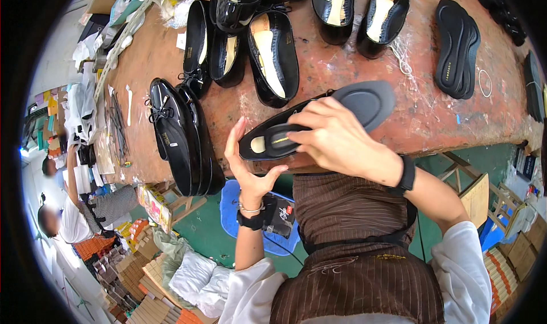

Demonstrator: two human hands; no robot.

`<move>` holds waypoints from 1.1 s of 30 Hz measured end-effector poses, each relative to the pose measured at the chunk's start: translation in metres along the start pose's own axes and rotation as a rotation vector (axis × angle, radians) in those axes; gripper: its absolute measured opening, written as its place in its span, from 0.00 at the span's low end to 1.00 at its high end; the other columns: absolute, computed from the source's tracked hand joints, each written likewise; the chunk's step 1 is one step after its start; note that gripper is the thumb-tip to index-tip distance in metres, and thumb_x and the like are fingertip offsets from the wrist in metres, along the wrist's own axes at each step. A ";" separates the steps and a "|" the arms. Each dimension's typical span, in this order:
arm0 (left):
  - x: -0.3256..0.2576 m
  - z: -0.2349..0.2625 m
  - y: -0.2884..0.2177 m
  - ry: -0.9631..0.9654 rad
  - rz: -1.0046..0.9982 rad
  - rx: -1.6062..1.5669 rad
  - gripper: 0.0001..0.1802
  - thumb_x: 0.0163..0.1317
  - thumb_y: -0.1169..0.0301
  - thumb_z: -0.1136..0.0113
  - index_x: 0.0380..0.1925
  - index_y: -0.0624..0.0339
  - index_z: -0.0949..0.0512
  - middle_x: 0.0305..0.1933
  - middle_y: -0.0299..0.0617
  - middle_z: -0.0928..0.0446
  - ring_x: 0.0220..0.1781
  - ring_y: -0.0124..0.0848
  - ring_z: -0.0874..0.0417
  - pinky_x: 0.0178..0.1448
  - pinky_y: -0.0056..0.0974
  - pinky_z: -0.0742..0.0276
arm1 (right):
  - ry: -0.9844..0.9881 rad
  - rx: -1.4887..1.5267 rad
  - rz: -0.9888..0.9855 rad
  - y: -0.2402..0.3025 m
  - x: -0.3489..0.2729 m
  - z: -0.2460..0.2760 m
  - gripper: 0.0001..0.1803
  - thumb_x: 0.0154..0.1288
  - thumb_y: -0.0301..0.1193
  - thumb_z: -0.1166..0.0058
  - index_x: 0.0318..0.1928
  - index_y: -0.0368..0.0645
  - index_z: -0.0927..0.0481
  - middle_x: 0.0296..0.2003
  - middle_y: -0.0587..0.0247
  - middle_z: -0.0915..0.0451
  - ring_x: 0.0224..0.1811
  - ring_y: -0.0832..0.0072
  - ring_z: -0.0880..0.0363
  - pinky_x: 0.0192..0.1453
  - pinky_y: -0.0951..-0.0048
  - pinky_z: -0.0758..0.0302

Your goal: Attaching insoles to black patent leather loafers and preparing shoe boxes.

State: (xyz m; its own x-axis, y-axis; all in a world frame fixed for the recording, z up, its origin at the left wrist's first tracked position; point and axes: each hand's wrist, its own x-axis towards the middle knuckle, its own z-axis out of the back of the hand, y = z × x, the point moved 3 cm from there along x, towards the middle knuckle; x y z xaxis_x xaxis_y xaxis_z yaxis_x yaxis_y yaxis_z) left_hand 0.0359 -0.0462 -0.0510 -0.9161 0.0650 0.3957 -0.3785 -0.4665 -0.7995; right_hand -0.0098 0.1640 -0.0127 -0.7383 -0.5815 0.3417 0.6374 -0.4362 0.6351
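A black patent shoe (266, 123) lies near the table's front edge, its heel toward my left hand. My right hand (341, 135) has its fingers closed on a black cushioned insole (369, 103). The insole's heel end sits inside the shoe opening, while its broad front end sticks out past my knuckles. A cream patch shows on the shoe's inner sole behind the insole. My left hand (248, 173) is open at the shoe's heel, thumb and fingers spread apart; whether it touches the shoe I cannot tell.
Several finished-looking black shoes (185, 141) stand at the left, and more shoes (273, 56) at the back. A stack of black insoles (457, 49) lies at the right beside a rubber band (484, 83). Below the table edge is a blue basin (231, 207). A person (74, 221) is at far left.
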 end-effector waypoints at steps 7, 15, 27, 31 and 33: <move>-0.010 -0.004 0.005 -0.170 0.195 -0.214 0.72 0.41 0.39 0.21 0.73 0.65 0.56 0.70 0.63 0.37 0.67 0.54 0.29 0.72 0.53 0.34 | 0.082 0.101 -0.041 0.011 0.024 -0.040 0.16 0.44 0.24 0.38 0.38 0.39 0.12 0.40 0.61 0.18 0.48 0.65 0.22 0.57 0.64 0.27; -0.015 0.000 0.020 -0.076 0.141 -0.276 0.62 0.44 0.41 0.22 0.71 0.64 0.43 0.69 0.62 0.36 0.68 0.53 0.29 0.72 0.53 0.33 | 0.257 0.043 -0.074 0.015 0.023 -0.048 0.20 0.51 0.29 0.37 0.47 0.37 0.15 0.52 0.56 0.21 0.56 0.64 0.24 0.64 0.63 0.28; -0.001 0.010 0.017 -0.016 0.083 -0.114 0.14 0.63 0.65 0.50 0.39 0.66 0.27 0.61 0.64 0.26 0.59 0.54 0.23 0.64 0.49 0.30 | 0.405 0.024 0.050 0.031 0.018 -0.067 0.19 0.59 0.24 0.47 0.51 0.42 0.16 0.65 0.55 0.26 0.69 0.63 0.29 0.77 0.58 0.38; -0.002 0.013 0.012 -0.068 0.084 -0.121 0.10 0.63 0.67 0.51 0.36 0.63 0.31 0.59 0.61 0.25 0.58 0.52 0.23 0.64 0.47 0.31 | 0.335 -0.340 -0.085 0.026 -0.008 -0.040 0.20 0.56 0.28 0.45 0.50 0.48 0.13 0.59 0.56 0.20 0.67 0.68 0.26 0.81 0.57 0.49; 0.000 0.008 0.007 -0.080 0.098 -0.139 0.10 0.62 0.67 0.51 0.37 0.63 0.31 0.60 0.61 0.26 0.59 0.51 0.24 0.66 0.47 0.32 | 0.396 -0.474 -0.108 0.037 0.002 -0.038 0.19 0.56 0.27 0.46 0.49 0.48 0.12 0.59 0.55 0.19 0.67 0.67 0.26 0.81 0.55 0.51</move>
State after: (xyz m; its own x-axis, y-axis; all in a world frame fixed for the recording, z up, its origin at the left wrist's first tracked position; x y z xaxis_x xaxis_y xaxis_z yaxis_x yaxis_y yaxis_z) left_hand 0.0341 -0.0564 -0.0529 -0.9382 -0.0477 0.3428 -0.3073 -0.3406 -0.8885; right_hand 0.0206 0.1205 -0.0146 -0.7245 -0.6876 -0.0473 0.6591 -0.7113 0.2444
